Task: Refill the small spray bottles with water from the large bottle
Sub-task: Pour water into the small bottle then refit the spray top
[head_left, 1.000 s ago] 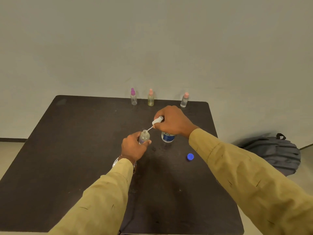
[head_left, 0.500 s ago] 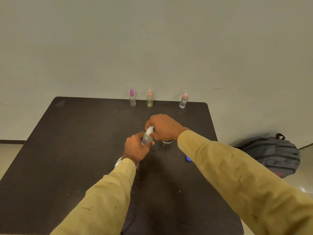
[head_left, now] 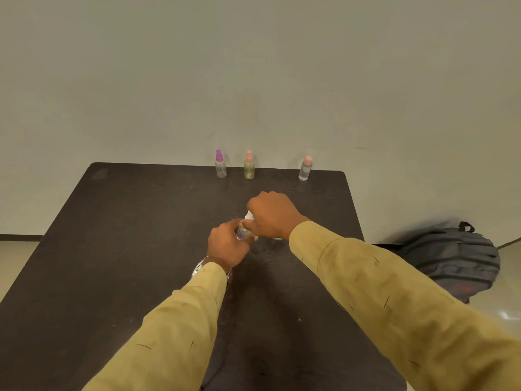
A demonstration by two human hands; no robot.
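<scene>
Dim, even indoor light, soft focus throughout, wide-angle stretching at edges, floor glare lower right

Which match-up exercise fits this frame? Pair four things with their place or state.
Things:
1. purple-capped bottle
2. yellowish bottle
3. left hand
4. backpack

Places or states:
A. on the floor, right of the table
B. gripping a small clear bottle
C. middle of the back row
D. left end of the back row

Pairs: 1-D, 2-C, 3-B, 4-A
</scene>
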